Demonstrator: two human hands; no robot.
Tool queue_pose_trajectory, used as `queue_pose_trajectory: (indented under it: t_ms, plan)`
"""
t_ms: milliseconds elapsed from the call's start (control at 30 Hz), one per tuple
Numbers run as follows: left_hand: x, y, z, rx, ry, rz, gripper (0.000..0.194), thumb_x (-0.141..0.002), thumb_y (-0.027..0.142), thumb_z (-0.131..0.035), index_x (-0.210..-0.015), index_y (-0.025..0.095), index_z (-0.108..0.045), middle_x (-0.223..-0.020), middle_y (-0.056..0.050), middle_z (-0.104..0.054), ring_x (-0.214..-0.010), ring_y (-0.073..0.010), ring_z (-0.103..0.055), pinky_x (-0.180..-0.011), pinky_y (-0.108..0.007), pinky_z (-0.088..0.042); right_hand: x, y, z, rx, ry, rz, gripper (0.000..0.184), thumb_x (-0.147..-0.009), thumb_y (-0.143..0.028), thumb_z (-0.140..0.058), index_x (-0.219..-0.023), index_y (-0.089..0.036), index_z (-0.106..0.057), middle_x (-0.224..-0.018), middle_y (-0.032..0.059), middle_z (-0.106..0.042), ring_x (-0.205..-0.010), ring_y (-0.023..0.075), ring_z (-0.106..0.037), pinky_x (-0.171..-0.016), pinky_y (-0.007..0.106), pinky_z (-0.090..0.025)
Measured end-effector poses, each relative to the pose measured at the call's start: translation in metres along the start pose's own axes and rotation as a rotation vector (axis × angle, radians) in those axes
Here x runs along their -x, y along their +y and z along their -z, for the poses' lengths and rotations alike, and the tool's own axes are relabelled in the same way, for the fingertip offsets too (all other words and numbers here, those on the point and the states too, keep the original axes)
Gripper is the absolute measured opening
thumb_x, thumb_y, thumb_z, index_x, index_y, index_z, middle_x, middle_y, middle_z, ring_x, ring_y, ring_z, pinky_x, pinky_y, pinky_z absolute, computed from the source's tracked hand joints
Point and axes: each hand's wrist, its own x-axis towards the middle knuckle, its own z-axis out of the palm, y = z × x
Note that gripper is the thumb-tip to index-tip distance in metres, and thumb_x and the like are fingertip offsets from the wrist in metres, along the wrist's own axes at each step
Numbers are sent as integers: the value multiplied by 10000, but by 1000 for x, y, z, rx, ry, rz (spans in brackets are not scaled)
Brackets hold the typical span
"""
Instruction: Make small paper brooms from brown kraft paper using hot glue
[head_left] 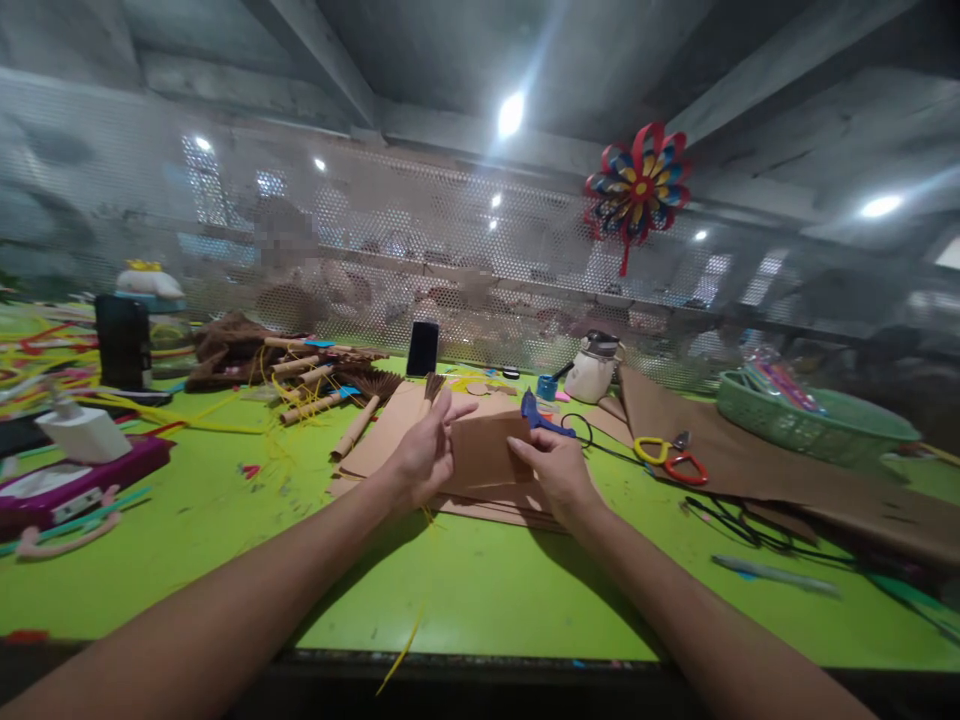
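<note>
A folded-looking piece of brown paper (484,455) is raised over a stack of brown sheets (495,510). My right hand (559,475) pinches its right side, with the thumb on the near face. At the left edge, my left hand (427,450) touches the paper with its fingers apart; the fingertips behind it are partly hidden. Just beyond my right fingers is a blue tool (536,415) that looks like a glue gun; whether the hand touches it I cannot tell.
Rolled paper sticks with brown fringes (319,385) lie back left. A phone (423,348) and a white jug (592,370) stand behind. Scissors (671,460), brown paper (697,450), a green basket (817,415) and a pen (772,575) are right; a purple power strip (90,485) is left.
</note>
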Motion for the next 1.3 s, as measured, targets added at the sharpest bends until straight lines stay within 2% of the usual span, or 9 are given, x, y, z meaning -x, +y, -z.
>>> queue_pose_trajectory:
  t_ms: [100,200,367,533,667,800,1000,1100,1300]
  plan:
    - [0,-8,-1,-106,-32,-11,445,-690,420,-690,-1048,170,-599,-932,-103,-682,-811,-232,-635,-680,-325,-492,0,0,0,-5,-1,13,278,-619,-400,-713,-676,-134,-655,-648,21,-635,-595,148,-539,-577,275,-447]
    - [-4,-18,2,-213,42,-43,377,-623,271,-755,-954,157,-615,-926,-105,-684,-786,-232,-643,-704,-344,-495,1,-2,-2,-39,-23,-13,265,-619,-393,-715,-670,-140,-653,-634,19,-634,-577,148,-543,-571,281,-451]
    - [-9,-20,9,-260,38,-98,380,-657,268,-723,-1000,149,-609,-968,-122,-679,-823,-245,-641,-735,-368,-497,1,-5,-2,-116,-19,-19,272,-601,-365,-739,-704,-146,-614,-618,-2,-615,-546,114,-525,-520,237,-419]
    - [-6,-16,7,-230,-15,-65,382,-669,267,-713,-1017,142,-615,-990,-131,-675,-835,-248,-638,-742,-371,-498,-6,-9,4,-263,47,-136,434,-564,-346,-781,-908,-189,-568,-598,-48,-585,-503,82,-507,-477,193,-398]
    - [-5,-14,4,-230,10,-59,393,-650,246,-728,-1013,139,-623,-991,-131,-678,-832,-241,-636,-743,-363,-498,-10,-11,11,-347,-65,-198,351,-627,-439,-727,-790,-152,-607,-615,-20,-569,-525,76,-500,-531,210,-439]
    - [-5,-12,4,-262,48,-58,418,-641,251,-735,-1022,124,-620,-938,-133,-690,-779,-234,-641,-680,-341,-497,-8,-13,13,-255,-157,-201,389,-690,-528,-640,-645,-148,-572,-554,-22,-521,-484,73,-449,-485,204,-392]
    - [-3,-11,6,-281,-10,-54,470,-694,301,-692,-1119,128,-586,-945,-122,-692,-756,-222,-645,-673,-340,-489,-4,-13,12,108,-356,-10,334,-690,-448,-664,-616,-142,-552,-524,-16,-529,-486,93,-459,-507,234,-370]
    - [-4,-12,8,-265,-56,-61,472,-706,309,-681,-1132,129,-584,-953,-124,-690,-783,-223,-644,-698,-339,-484,-4,-12,11,128,-337,-16,367,-682,-468,-658,-559,-149,-524,-479,-18,-517,-448,90,-445,-479,234,-354]
    - [-3,-11,7,-230,-80,-77,428,-691,288,-698,-1082,135,-612,-924,-111,-694,-807,-219,-636,-715,-318,-475,-2,-11,8,25,-274,-132,384,-610,-474,-712,-551,-145,-523,-483,-12,-538,-417,80,-447,-442,224,-351]
